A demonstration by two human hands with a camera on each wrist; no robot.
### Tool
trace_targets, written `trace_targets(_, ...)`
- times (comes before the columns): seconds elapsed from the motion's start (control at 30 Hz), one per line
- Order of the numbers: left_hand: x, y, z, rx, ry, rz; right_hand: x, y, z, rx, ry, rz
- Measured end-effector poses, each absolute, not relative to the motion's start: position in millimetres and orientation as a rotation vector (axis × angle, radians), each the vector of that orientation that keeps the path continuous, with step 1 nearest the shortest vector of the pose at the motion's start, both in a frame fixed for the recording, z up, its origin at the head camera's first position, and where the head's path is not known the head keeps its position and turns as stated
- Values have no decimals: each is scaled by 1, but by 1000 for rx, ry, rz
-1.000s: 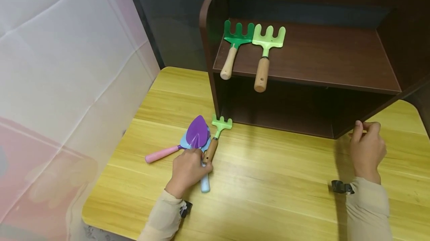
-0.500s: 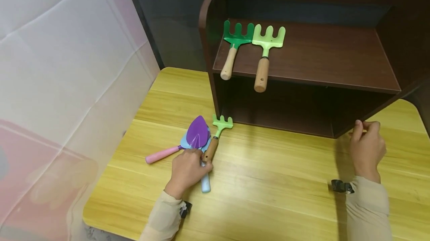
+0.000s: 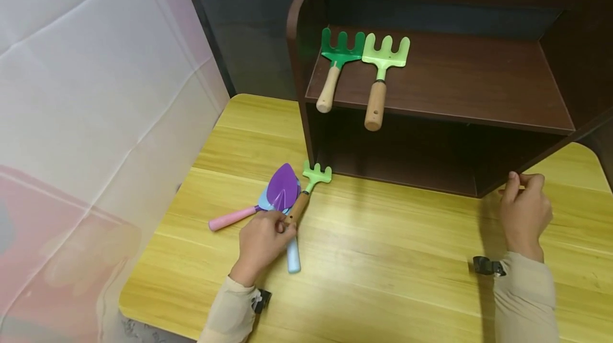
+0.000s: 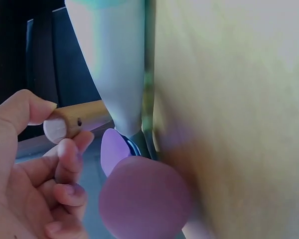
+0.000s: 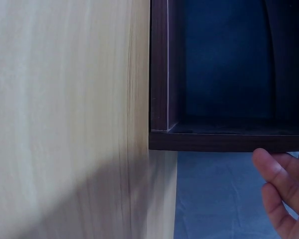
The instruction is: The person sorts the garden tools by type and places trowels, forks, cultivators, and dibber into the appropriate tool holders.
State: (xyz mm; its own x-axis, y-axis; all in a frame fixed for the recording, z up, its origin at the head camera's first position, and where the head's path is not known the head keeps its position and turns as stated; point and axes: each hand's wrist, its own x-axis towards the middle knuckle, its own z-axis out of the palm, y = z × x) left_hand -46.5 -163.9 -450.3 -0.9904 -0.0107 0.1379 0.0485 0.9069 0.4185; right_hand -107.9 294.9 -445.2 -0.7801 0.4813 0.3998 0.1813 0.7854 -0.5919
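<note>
My left hand pinches the end of a small hand rake's wooden handle between thumb and fingers. The rake's light green three-pronged head lies by the left foot of the shelf. Just left of it are overlapped trowels, with a purple blade over a light blue one. A pink handle points left, and a light blue handle extends past my left hand. My right hand touches the dark shelf's right side panel with its fingertips, from outside.
On the upper board of the dark brown shelf lie a dark green hand rake and a larger light green one, wooden handles jutting over the front edge. The yellow wood-grain table spreads in front. A pale curtain hangs at left.
My left hand has drawn back slightly to the left, and the small rake's handle has shifted with it. Its grip is now at the handle's end. My right hand stays put.
</note>
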Motion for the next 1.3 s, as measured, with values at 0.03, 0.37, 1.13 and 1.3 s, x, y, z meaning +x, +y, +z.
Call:
trace_targets(0.03,-46,-164,-450,-29,-2921,-657,-108,295,-445,-495,-2428,730)
trace_targets(0.37,-46,-165,-448,-80,-2798,-607,-107,295,-445,-491,-2422,732)
trace_targets(1.13,-41,-162,-438,-276,-2511,-602,-108,295,-445,-483,-2414,714)
trace_targets(1.3,-43,-157,-432,-328,-2437,-610,-108,295,-445,-477,-2405,710)
